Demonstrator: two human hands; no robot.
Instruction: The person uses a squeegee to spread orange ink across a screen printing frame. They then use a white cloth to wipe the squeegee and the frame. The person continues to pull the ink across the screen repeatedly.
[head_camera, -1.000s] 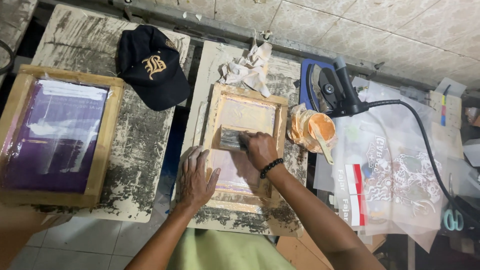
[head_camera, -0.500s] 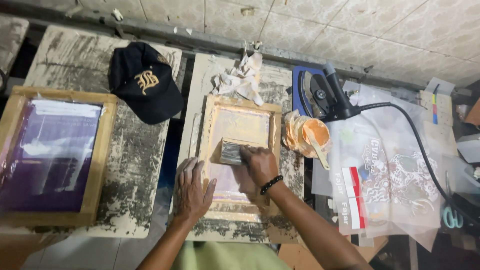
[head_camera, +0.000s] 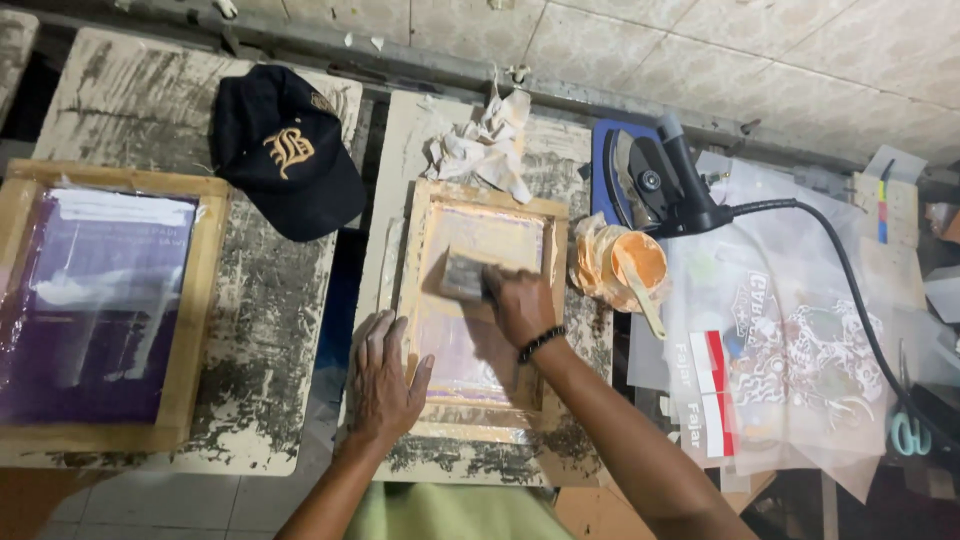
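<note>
Right hand (head_camera: 520, 305) closed around a short squeegee (head_camera: 463, 275), fingers wrapped over its handle, blade edge down on the mesh in the upper half of a small wooden screen-printing frame (head_camera: 420, 300); thin dark band on that wrist. Left hand (head_camera: 385, 375) laid flat and spread, palm down, on the lower left rail of the same frame, grasping nothing. Frame is pale raw wood, rectangular, mesh inside translucent with a pinkish-cream film. It lies on a narrow printing board (head_camera: 400, 150), off-white, heavily crusted and streaked with dried ink, black showing through in scraped patches. Crumpled white rag (head_camera: 485, 140) at the board's far end. Just right of the frame, an orange ink tub (head_camera: 635, 262) with a pale spatula (head_camera: 640, 295) resting in it, wrapped in crinkled orange-stained plastic. Beyond it a black clothes iron (head_camera: 655, 185), cord trailing right. Glossy transparent film sheets (head_camera: 800, 340) with printed artwork overlap at right; teal-handled scissors (head_camera: 910, 432) at the edge. On the neighbouring board (head_camera: 130, 110), same crusted texture, sit a black cap (head_camera: 285, 150) with gold embroidery and a larger wooden frame (head_camera: 195, 320) with purple mesh. Worn cream tiles (head_camera: 700, 50) run along the top of the view
</note>
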